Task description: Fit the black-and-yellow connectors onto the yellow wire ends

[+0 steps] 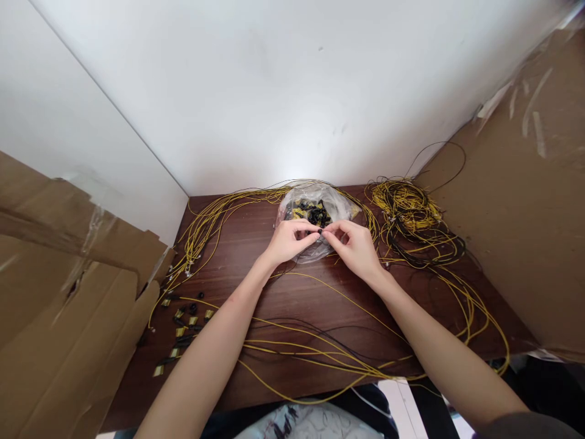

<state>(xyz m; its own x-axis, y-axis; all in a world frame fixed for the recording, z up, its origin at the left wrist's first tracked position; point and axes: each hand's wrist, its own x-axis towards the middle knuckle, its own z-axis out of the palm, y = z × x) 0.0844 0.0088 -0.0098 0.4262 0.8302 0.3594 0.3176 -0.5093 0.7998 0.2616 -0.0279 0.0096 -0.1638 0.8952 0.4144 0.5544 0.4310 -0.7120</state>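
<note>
Both my hands meet near the middle of a dark wooden table (292,292). My left hand (289,239) and my right hand (354,244) pinch a small black part (320,231) between their fingertips, just in front of a clear plastic bag (315,210) holding several small black and yellow pieces. Thin yellow and black wires (311,350) run under my forearms across the table.
A tangled coil of yellow and black wires (414,216) lies at the back right. Finished wire ends with black and gold pieces (183,329) lie at the left. Cardboard sheets (68,292) flank the table on the left, and more cardboard (525,201) on the right; a white wall stands behind.
</note>
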